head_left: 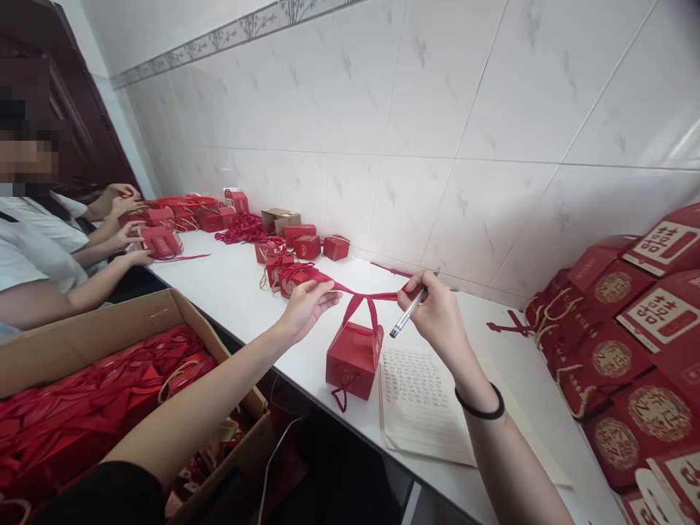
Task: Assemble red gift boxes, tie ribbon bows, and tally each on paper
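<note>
A small red gift box (350, 357) stands on the white table, with a dark red cord loop hanging from its near side. A red ribbon (358, 300) rises from the box and crosses just above it. One end is pinched in my left hand (309, 306), fingers closed. My right hand (437, 310) grips the other end and also holds a pen (407, 313), which slants down to the left. Beneath my right forearm lies an open notebook (418, 394) with handwritten rows on its page.
Several red boxes (612, 364) are stacked at the right. More boxes (307, 246), a ribbon pile (243, 227) and a red basket (186, 200) lie along the wall. A carton (180, 310) of red items stands at the left. People at the far left handle a red box (160, 242).
</note>
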`<state>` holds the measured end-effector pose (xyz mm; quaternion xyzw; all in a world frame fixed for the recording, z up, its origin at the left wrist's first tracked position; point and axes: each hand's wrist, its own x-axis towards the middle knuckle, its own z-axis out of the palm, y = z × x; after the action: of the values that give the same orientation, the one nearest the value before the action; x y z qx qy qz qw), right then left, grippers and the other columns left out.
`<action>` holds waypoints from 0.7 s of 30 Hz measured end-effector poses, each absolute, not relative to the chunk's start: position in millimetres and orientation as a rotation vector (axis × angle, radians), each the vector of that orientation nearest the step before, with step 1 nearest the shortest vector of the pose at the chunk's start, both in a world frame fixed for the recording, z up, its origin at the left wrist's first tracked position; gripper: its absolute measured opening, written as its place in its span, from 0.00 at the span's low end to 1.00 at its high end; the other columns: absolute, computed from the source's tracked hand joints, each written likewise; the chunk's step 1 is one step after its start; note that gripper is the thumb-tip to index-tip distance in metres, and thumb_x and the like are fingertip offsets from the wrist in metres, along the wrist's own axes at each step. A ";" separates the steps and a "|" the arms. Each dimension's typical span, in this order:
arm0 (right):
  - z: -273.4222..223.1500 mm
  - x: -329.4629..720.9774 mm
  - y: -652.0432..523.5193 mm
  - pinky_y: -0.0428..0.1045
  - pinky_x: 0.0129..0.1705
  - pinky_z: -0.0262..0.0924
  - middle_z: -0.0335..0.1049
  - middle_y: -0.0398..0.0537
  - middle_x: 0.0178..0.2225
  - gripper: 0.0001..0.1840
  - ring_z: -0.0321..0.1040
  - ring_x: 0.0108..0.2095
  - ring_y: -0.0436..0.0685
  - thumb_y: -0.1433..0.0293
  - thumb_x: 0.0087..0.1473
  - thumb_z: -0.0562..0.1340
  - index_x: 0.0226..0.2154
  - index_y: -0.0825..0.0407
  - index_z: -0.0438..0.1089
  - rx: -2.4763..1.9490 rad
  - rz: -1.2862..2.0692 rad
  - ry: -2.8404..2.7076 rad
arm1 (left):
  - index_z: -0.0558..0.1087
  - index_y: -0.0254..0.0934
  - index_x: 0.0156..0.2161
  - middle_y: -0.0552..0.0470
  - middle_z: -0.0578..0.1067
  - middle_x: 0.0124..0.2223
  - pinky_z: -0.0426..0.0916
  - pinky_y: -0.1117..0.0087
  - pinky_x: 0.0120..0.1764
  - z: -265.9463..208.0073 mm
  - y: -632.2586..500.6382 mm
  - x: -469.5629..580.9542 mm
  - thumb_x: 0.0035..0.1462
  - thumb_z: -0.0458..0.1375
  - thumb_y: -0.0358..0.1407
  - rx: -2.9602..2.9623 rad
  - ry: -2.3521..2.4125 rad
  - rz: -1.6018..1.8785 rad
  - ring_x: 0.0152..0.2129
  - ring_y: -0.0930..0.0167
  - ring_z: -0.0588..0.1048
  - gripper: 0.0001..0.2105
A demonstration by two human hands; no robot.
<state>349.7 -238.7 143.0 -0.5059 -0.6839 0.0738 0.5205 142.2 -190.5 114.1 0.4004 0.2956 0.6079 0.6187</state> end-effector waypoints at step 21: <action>153.1 397.8 -257.3 0.44 0.20 0.43 0.59 0.40 0.21 0.14 0.54 0.21 0.50 0.86 0.37 0.51 0.23 0.51 0.58 -1.913 0.229 -2.196 | 0.71 0.30 0.28 0.50 0.75 0.26 0.70 0.74 0.34 69.4 -182.3 101.7 0.50 0.59 0.26 0.843 1.036 1.299 0.25 0.74 0.75 0.02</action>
<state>397.8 -257.3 153.1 -0.6508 -0.7472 0.0780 0.1098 101.7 -182.3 69.4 0.3633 0.4464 0.5596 0.5963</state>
